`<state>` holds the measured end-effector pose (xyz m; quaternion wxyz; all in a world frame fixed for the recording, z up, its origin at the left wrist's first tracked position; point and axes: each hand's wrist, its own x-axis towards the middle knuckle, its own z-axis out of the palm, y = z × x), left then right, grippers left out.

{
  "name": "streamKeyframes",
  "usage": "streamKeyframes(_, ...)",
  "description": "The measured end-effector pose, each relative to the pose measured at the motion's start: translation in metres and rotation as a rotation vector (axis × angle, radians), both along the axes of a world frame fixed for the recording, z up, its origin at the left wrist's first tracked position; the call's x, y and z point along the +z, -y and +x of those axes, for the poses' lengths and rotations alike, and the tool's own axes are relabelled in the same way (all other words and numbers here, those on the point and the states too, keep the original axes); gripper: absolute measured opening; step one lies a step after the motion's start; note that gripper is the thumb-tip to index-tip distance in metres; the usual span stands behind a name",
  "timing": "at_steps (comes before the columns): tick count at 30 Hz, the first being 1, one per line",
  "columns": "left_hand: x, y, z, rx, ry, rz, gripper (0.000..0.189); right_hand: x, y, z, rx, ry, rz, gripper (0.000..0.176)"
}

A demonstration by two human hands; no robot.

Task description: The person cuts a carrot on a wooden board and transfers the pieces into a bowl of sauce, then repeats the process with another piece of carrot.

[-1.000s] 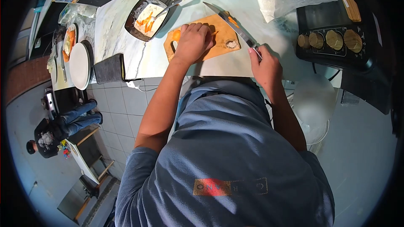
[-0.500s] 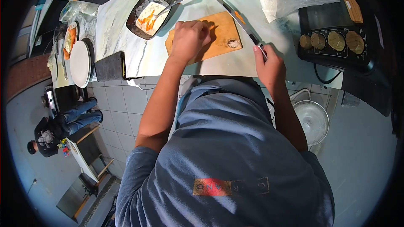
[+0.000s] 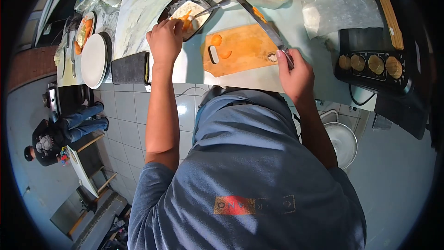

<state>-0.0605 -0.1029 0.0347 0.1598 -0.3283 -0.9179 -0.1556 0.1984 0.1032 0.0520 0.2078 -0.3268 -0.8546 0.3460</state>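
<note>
I am moving the left hand (image 3: 165,42) from two orange carrot pieces (image 3: 216,40) on the orange-brown cutting board (image 3: 247,44) to the black square bowl (image 3: 175,4); cutting is apparently pausing. I cannot tell whether its curled fingers (image 3: 174,24) are holding anything. The right hand (image 3: 297,74) is gripping a steel-bladed knife (image 3: 272,35). A grey-tiled floor (image 3: 126,103) is extending below the white marbled worktop (image 3: 138,11).

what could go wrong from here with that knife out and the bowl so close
The left hand could get nicked if it strays under the bare blade of the knife in the right hand.
The orange piece on the blade might drop onto the counter.
Over the bowl, the left hand might bump the utensil, whose handle juts past the rim.
</note>
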Motion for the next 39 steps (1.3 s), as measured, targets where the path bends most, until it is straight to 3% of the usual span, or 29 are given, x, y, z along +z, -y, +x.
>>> streamKeyframes(5,0.015,0.016,-0.003,0.131,0.142,0.043,0.014,0.009,0.015,-0.031,0.063,0.051,0.053,0.029)
streamKeyframes(8,0.028,0.019,-0.003,0.124,0.157,0.206,0.014,0.004,0.023,-0.051,0.144,0.069,0.163,0.031)
streamKeyframes(12,0.031,0.021,-0.012,-0.12,0.001,0.413,0.016,0.005,0.035,-0.084,0.248,0.14,0.351,0.033)
streamKeyframes(15,0.033,0.021,-0.014,-0.127,0.068,0.346,0.025,0.003,0.046,-0.103,0.29,0.087,0.462,0.033)
streamKeyframes(18,0.034,0.024,-0.022,-0.154,-0.048,0.217,0.032,0.007,0.057,-0.114,0.313,0.126,0.495,0.032)
streamKeyframes(30,0.01,0.019,-0.065,-0.093,-0.073,0.194,0.037,0.01,0.074,-0.121,0.302,0.163,0.468,0.028)
streamKeyframes(36,0.019,0.022,-0.059,-0.186,0.079,0.154,0.033,0.005,0.069,-0.117,0.301,0.086,0.448,0.028)
streamKeyframes(39,0.014,0.015,-0.057,-0.15,0.008,0.336,0.025,0.002,0.064,-0.104,0.24,0.028,0.409,0.028)
